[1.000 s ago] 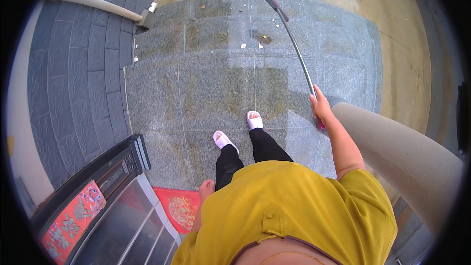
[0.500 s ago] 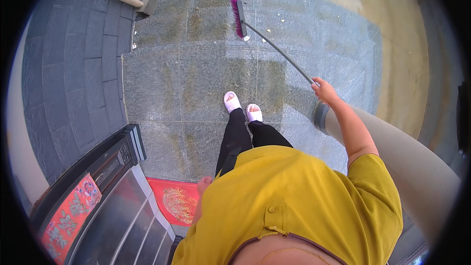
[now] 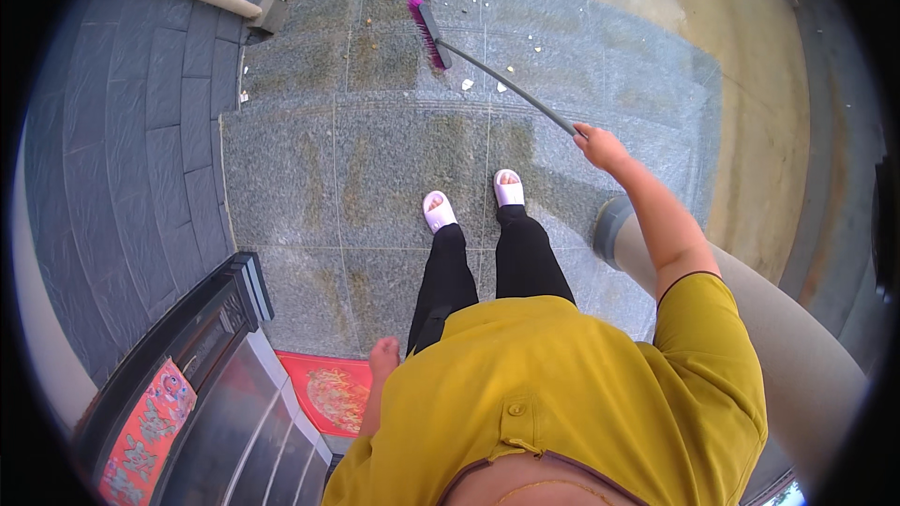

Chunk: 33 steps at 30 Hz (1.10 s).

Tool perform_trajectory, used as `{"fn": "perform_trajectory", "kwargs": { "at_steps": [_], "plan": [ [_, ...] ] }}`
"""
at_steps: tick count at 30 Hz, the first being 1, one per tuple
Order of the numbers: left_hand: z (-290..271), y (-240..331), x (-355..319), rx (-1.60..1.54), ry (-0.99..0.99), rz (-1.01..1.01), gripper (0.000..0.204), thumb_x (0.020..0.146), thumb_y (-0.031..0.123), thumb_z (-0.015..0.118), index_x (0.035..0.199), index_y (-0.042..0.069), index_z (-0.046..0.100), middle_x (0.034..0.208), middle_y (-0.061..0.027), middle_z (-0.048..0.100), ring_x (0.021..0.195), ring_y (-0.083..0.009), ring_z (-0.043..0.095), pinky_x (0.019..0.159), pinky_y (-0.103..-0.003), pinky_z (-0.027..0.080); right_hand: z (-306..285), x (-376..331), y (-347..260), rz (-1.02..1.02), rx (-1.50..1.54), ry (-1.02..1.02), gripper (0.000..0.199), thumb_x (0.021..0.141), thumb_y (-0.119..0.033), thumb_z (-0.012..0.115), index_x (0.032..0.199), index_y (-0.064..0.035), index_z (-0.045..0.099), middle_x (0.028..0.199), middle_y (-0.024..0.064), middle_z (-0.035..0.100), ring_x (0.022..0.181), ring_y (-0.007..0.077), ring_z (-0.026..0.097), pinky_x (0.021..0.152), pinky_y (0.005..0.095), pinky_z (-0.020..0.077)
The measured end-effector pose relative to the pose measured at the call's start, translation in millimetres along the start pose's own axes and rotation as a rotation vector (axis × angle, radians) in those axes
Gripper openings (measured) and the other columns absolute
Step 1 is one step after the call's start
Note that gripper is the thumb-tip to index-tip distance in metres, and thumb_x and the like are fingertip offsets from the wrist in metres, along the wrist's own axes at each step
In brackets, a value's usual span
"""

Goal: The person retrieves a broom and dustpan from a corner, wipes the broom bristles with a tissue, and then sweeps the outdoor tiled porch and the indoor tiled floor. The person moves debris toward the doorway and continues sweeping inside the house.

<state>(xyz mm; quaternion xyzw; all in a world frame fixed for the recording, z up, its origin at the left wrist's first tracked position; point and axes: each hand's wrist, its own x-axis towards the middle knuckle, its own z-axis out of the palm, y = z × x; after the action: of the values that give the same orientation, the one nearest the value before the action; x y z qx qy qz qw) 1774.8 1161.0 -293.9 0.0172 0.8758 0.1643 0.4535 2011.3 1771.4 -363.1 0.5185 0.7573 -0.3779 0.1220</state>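
Broom [image 3: 487,69]: qty 1, out ahead of the feet over stone paving [image 3: 281,169]; grey handle slants fwd & L from R hand. Can't tell if bristles touch.
Broom head [image 3: 431,33]: 1, dk back, purple bristles facing L.
R hand [image 3: 602,147]: 1, I see it wrapped round the handle's near end, fingers closed on it.
L hand [image 3: 383,354]: 1, low by L hip, fingers look part-curled; from here I can't tell how far, or if it's got anything.
White scraps [image 3: 468,85]: 2 bigger ones on paving, near broom head, on its R.
Slides [image 3: 438,213]: 2, pale, one per foot, apart.
Doormat [image 3: 328,394]: 1, red w/ gold motif, just beside L hand in my view.
Column [image 3: 806,356]: 1 thick round one, R side, grey base.
Banner [image 3: 145,436]: 1, red, far lower L.
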Motion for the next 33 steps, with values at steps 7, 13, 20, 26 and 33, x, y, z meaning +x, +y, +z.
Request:
{"fn": "perform_trajectory", "kwargs": {
  "at_steps": [7, 13, 20, 26, 33],
  "plan": [
    [33, 0, -36, -0.119, -0.023, -0.247, 0.024, 0.081, 0.026, 0.058, 0.09, 0.004, 0.063, 0.06, -0.0058, 0.058, 0.054, -0.0127, 0.055, 0.052, -0.029, 0.044, -35, 99, -25, -0.057, -0.347, -0.24, 0.036, 0.087, -0.029, 0.045, 0.122, -0.0176, 0.05, 0.087, 0.0154, 0.063, 0.073, 0.0309, 0.061, 0.069, 0.0407, 0.0488],
    [94, 29, -45, -0.132, -0.061, -0.259, 0.025, 0.081, 0.026, 0.058, 0.093, 0.005, 0.064, 0.065, -0.0075, 0.06, 0.059, -0.013, 0.056, 0.056, -0.029, 0.045, -118, 159, 27, 0.269, -0.389, -0.404, 0.038, 0.086, -0.028, 0.042, 0.121, -0.021, 0.051, 0.066, 0.013, 0.058, 0.049, 0.0242, 0.056, 0.046, 0.0385, 0.048],
    [131, 50, -41, -0.032, -0.085, -0.288, 0.024, 0.08, 0.028, 0.059, 0.091, 0.007, 0.065, 0.07, -0.0091, 0.062, 0.063, -0.0154, 0.059, 0.061, -0.031, 0.046, -206, 162, 60, 0.13, -0.873, -0.197, 0.028, 0.088, -0.025, 0.044, 0.114, -0.0215, 0.053, 0.097, 0.0156, 0.062, 0.09, 0.0325, 0.059, 0.074, 0.0406, 0.0477],
    [129, 88, -35, 0.026, -0.06, -0.325, 0.023, 0.08, 0.029, 0.058, 0.092, 0.01, 0.065, 0.071, -0.009, 0.063, 0.063, -0.0186, 0.059, 0.061, -0.032, 0.047, -193, 200, 105, 0.205, -0.733, 0.033, 0.025, 0.09, -0.027, 0.041, 0.111, -0.0166, 0.05, 0.089, 0.0162, 0.063, 0.082, 0.0361, 0.06, 0.07, 0.0468, 0.0468],
    [135, 99, -25, 0.06, -0.057, -0.291, 0.024, 0.08, 0.028, 0.058, 0.093, 0.009, 0.065, 0.073, -0.0104, 0.063, 0.068, -0.0189, 0.061, 0.063, -0.032, 0.047, -216, 89, 123, 0.196, -0.59, 0.037, 0.035, 0.089, -0.032, 0.043, 0.123, -0.0239, 0.044, 0.085, 0.0179, 0.063, 0.08, 0.0372, 0.059, 0.069, 0.0485, 0.0463]
  ]
}}
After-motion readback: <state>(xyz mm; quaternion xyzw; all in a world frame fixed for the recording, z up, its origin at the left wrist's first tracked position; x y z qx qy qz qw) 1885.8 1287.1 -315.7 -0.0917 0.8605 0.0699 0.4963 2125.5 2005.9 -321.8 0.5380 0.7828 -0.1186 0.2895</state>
